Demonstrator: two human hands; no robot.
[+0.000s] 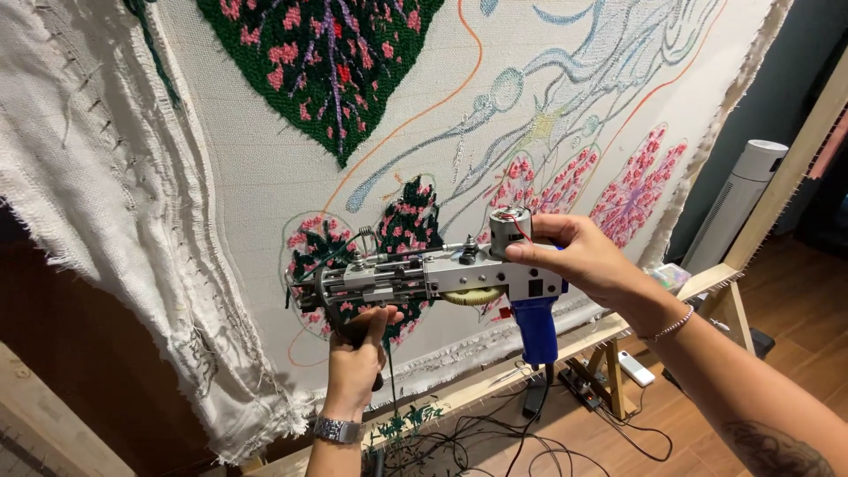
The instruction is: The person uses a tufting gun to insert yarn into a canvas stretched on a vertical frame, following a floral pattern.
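1. The tufting gun is held level in front of the stretched cloth, its needle end pointing left at a half-tufted dark green and pink patch.
2. The gun has a grey metal body, a small round motor on top at its right end, and a blue grip hanging below.
3. The left hand is closed from below around the gun's dark front handle, fingers wrapped tight; a metal watch sits on that wrist.
4. The right hand is half closed over the motor end, thumb along the body's side and fingers curled on top; a thin bracelet circles the wrist.
5. The cloth carries a large green leaf with pink spots, pink flower shapes and blue and orange drawn outlines.
6. The cloth is pinned to a wooden frame, with its frayed edge bunched at the left.
7. Black cables lie tangled on the wooden floor below, near a white power strip.
8. A white tower fan stands behind the frame at right.
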